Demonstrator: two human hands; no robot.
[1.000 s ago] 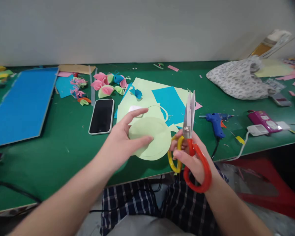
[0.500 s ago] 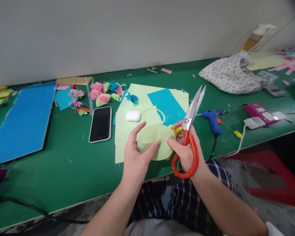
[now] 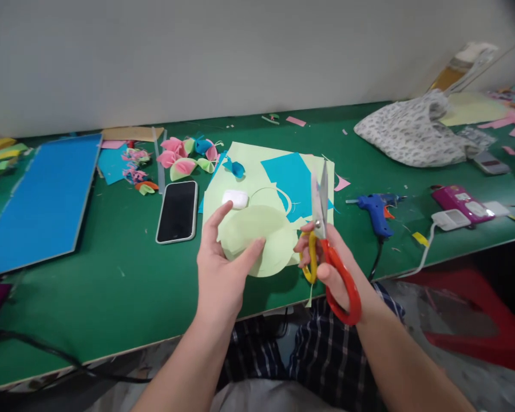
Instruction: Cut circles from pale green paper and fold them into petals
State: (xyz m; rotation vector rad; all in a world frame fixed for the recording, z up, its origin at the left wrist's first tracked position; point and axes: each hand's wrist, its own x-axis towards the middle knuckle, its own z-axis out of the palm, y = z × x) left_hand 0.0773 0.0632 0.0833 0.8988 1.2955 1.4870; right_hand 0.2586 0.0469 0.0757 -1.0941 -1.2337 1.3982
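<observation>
A pale green paper circle [image 3: 278,246] is pinched in my left hand [image 3: 223,269], thumb on top and fingers beneath. My right hand [image 3: 339,257] has its fingers in the handles of a pair of scissors [image 3: 321,212], one handle red and the other yellow, with the blades slightly apart and pointing away from me. The scissors are just right of the circle and do not touch it. Under both hands lie pale green paper sheets [image 3: 249,157] with a blue paper piece [image 3: 285,174] on top. A white earbud case [image 3: 235,198] sits beyond my left fingertips.
On the green table [image 3: 133,309] are a phone [image 3: 177,212], a blue board [image 3: 43,200] and pink paper flowers [image 3: 182,167] to the left. A blue glue gun [image 3: 375,212], a purple device [image 3: 459,200] and a patterned cloth bag [image 3: 407,131] are to the right.
My right hand has let go of the paper's edge and moved right, turning the scissors upright with both handles gripped. My left hand has shifted left with the circle.
</observation>
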